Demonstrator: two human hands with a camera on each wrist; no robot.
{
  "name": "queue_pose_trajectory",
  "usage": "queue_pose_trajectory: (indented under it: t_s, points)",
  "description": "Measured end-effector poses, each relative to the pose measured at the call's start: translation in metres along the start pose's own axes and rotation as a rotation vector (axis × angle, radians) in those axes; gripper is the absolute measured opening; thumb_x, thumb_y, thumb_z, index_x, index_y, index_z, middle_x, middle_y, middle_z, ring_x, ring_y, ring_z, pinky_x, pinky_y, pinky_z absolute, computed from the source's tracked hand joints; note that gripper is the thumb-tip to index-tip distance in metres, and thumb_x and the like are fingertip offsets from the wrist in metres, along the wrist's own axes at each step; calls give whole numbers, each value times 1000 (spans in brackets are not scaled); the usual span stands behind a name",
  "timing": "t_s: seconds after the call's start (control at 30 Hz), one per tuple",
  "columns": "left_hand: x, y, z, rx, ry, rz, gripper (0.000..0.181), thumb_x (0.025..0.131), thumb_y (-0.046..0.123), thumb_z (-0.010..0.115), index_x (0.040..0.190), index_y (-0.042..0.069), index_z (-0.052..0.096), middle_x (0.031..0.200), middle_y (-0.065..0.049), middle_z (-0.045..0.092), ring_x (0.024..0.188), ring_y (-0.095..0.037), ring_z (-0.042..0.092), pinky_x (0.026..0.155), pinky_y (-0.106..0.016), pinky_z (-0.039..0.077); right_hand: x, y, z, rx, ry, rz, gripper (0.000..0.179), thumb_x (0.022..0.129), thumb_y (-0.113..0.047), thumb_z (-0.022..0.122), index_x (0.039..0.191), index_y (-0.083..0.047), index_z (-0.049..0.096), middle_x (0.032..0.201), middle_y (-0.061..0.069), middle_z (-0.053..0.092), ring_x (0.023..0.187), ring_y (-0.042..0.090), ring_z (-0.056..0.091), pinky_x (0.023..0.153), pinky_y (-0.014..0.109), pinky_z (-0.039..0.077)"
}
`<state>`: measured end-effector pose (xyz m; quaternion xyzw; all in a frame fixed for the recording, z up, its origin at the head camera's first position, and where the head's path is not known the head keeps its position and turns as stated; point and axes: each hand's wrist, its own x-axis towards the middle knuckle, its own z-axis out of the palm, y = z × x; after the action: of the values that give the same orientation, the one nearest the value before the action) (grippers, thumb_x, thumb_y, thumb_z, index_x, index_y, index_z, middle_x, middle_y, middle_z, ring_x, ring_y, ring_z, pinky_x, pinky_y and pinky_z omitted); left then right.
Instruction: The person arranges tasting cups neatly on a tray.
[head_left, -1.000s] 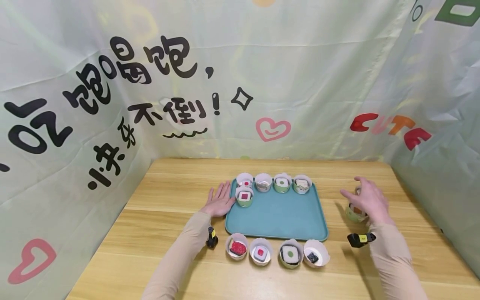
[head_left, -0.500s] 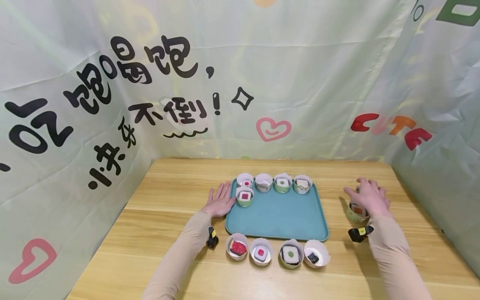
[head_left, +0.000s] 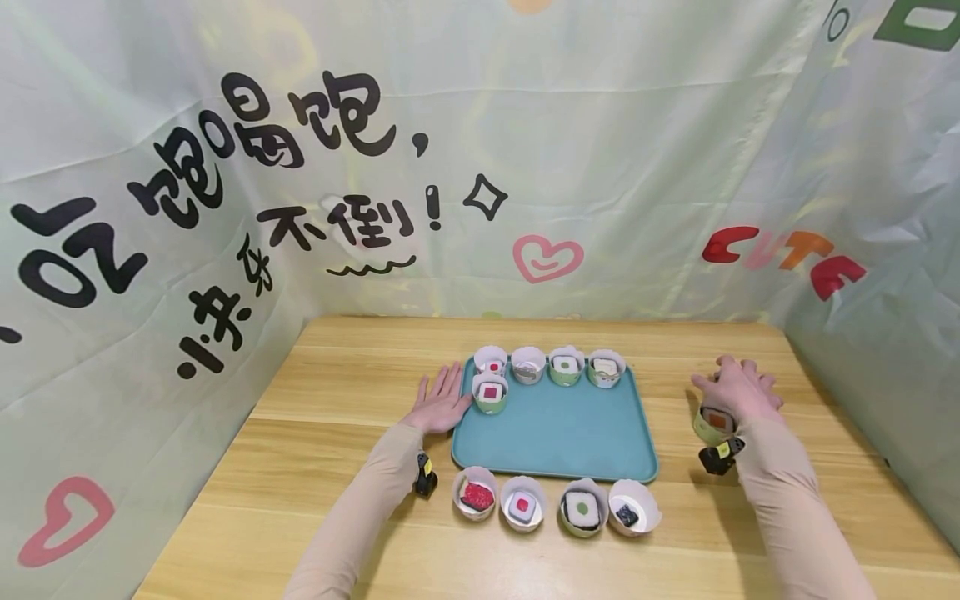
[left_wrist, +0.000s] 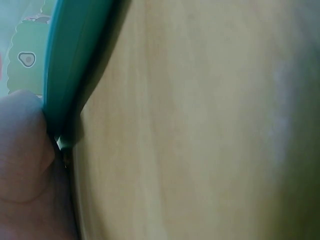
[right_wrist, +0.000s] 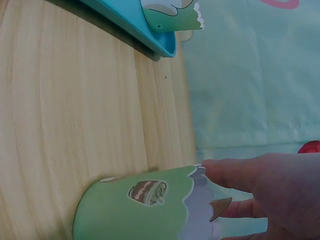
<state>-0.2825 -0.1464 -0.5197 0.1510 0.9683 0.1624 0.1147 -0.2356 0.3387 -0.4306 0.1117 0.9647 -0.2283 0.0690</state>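
Pale green printed fabric (head_left: 637,150) hangs behind a light wooden table (head_left: 262,483). Out on the right stands a green paper cup with a scalloped rim (right_wrist: 140,216), holding a square piece topped in orange (head_left: 717,420); my right hand (head_left: 741,392) curves above it, thumb by the rim, and whether those fingers are gripping anything, I can't tell. Well left, beside a flat teal tray (head_left: 562,433), my left hand (head_left: 438,405) lies flat, fingers spread, grasping nothing, thumb against the edge. Five filled paper cups (head_left: 491,406) sit aboard; four more paper cups (head_left: 525,526) line up in front.
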Motion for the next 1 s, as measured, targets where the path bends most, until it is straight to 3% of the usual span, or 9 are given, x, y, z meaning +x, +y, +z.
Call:
queue_pose_trajectory:
  t_s: [0.4,0.63,1.0]
  points:
    - [0,-1,0,-5,5,2,68,108,46,20,163,9,1,172,-4,-5,160,-26,-5,127,-54,-8,6,0,-4,-21,-64,14,73,99,-37,51,145,14,25,138,54,16,121,78,14,87,81,32]
    - [-3,3,-4,-2,-23,-6,69,108,45,20,162,9,-3,172,-4,-8,160,-25,-8,126,-54,-10,7,-1,-3,-32,-84,32,69,97,-32,52,141,16,28,134,55,17,114,77,20,86,80,35]
    - [4,-2,1,-1,-21,-14,69,108,47,20,163,11,-2,172,-2,-7,160,-24,-7,127,-53,-10,12,1,-4,-50,-113,55,38,93,-23,51,108,12,48,112,48,30,99,69,32,77,70,41]
